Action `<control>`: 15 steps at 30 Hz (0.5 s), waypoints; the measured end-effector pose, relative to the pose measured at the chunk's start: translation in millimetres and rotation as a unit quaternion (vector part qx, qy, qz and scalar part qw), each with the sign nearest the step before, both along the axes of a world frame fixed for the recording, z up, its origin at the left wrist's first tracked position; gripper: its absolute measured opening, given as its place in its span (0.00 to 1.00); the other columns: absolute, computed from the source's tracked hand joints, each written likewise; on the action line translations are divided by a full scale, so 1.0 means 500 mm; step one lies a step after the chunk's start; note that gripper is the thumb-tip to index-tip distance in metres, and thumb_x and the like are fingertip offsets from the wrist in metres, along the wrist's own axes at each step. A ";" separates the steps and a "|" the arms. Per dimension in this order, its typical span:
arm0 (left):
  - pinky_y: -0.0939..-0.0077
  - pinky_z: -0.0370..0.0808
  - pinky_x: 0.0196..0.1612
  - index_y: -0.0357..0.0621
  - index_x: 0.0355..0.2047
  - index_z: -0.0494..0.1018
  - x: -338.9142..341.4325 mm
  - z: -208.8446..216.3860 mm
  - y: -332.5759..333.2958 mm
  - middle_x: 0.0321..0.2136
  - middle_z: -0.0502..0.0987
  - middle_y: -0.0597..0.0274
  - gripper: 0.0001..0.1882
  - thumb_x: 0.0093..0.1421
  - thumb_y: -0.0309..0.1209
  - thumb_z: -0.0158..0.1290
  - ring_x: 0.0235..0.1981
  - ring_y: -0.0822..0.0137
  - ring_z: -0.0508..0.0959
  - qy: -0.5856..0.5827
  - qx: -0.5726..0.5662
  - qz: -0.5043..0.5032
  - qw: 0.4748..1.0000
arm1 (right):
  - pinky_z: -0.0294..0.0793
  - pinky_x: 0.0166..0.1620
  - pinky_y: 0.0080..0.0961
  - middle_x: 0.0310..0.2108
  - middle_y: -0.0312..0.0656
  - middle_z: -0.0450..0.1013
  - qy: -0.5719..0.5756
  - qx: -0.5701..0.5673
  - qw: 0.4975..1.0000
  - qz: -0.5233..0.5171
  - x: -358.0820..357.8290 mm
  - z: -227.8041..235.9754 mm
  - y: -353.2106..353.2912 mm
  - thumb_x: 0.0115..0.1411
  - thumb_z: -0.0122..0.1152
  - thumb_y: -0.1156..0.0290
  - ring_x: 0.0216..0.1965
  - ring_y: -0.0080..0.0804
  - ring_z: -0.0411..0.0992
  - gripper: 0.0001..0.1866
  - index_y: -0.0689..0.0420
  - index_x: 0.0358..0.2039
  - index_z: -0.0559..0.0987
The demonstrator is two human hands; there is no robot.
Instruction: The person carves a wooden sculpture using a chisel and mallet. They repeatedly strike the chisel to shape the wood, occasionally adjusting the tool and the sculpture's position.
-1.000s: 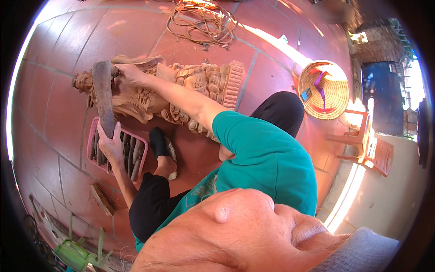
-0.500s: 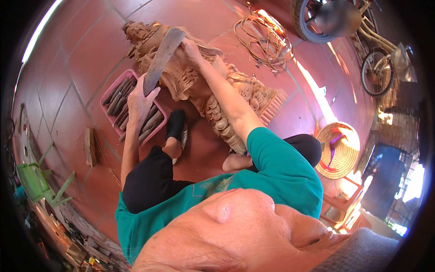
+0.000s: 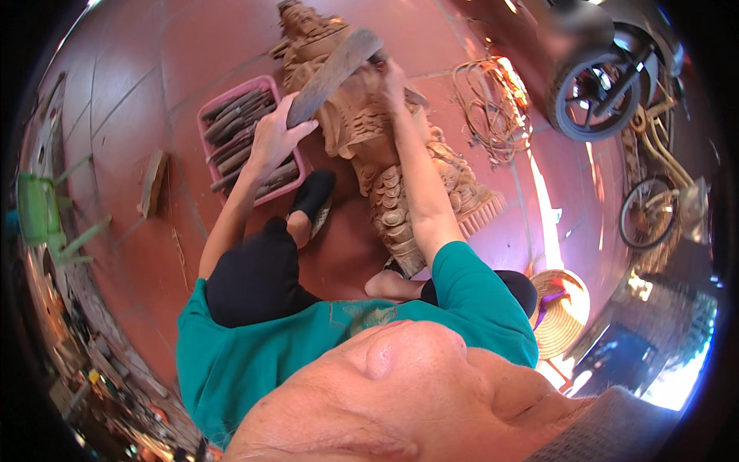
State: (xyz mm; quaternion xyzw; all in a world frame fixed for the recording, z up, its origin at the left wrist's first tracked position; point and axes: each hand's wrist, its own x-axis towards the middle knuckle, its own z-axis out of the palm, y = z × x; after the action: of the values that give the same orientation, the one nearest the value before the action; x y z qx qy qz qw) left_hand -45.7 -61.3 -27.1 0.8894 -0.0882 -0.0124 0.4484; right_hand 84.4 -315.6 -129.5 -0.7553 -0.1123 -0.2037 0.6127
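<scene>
A carved wooden statue [image 3: 362,127] lies on the tiled floor in front of me, its head end pointing away and its base to the right. My left hand [image 3: 275,137] is closed round the near end of a flat, curved wooden club [image 3: 331,77], thumb stretched along it. The club's far end reaches over the statue, beside my right hand [image 3: 391,83]. That hand, smeared by motion, is closed on a chisel with a dark end [image 3: 377,58]; its lower part is hidden. My right forearm passes above the carving.
A pink basket [image 3: 300,175] of long dark-handled tools stands left of my foot. A wood block [image 3: 154,183] and a green chair [image 3: 42,208] are further left. To the right lie coiled cable [image 3: 493,115], a motorbike wheel [image 3: 593,96] and a straw hat [image 3: 566,312].
My view has turned, so the statue, basket and cable sit further right in the picture. Both hands keep their holds, the club still beside the right hand.
</scene>
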 end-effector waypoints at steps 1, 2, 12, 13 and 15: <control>0.61 0.77 0.48 0.42 0.61 0.69 0.003 -0.010 0.007 0.40 0.83 0.43 0.32 0.59 0.39 0.65 0.42 0.51 0.84 -0.016 -0.030 0.011 0.999 | 0.76 0.48 0.28 0.43 0.38 0.80 0.012 -0.020 1.000 -0.018 0.005 -0.010 -0.012 0.64 0.65 0.79 0.43 0.25 0.76 0.13 0.59 0.49 0.79; 0.62 0.78 0.45 0.41 0.61 0.69 0.004 -0.008 0.012 0.39 0.83 0.47 0.32 0.59 0.39 0.65 0.39 0.54 0.84 0.011 -0.050 0.028 0.998 | 0.76 0.46 0.27 0.40 0.39 0.80 0.018 -0.004 0.999 -0.043 0.002 -0.009 -0.017 0.63 0.66 0.77 0.41 0.25 0.76 0.13 0.59 0.49 0.79; 0.76 0.75 0.31 0.40 0.61 0.70 -0.009 0.025 0.042 0.33 0.78 0.64 0.31 0.61 0.40 0.64 0.28 0.75 0.75 0.114 -0.146 0.075 0.980 | 0.77 0.43 0.28 0.39 0.41 0.82 0.047 0.009 0.995 -0.084 -0.002 0.018 -0.021 0.62 0.69 0.74 0.36 0.27 0.78 0.15 0.58 0.49 0.77; 0.75 0.76 0.33 0.40 0.62 0.70 -0.008 0.022 0.040 0.35 0.79 0.63 0.32 0.61 0.40 0.64 0.30 0.74 0.76 0.118 -0.140 0.072 0.981 | 0.78 0.43 0.28 0.39 0.42 0.82 0.044 0.011 0.996 -0.079 0.001 0.016 -0.022 0.62 0.69 0.74 0.36 0.28 0.79 0.15 0.58 0.49 0.77; 0.73 0.78 0.39 0.40 0.62 0.70 -0.009 0.014 0.037 0.39 0.81 0.60 0.32 0.61 0.41 0.65 0.34 0.71 0.78 0.127 -0.126 0.065 0.982 | 0.77 0.48 0.25 0.44 0.41 0.81 0.073 0.032 0.996 -0.046 0.000 0.008 -0.023 0.63 0.67 0.77 0.43 0.27 0.78 0.16 0.59 0.51 0.76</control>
State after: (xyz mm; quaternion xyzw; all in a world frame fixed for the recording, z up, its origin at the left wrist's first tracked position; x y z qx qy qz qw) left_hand -50.0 -43.0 -19.9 0.8210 0.0264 -0.0849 0.5640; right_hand 84.3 -326.9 -125.4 -0.7527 -0.0258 -0.1798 0.6328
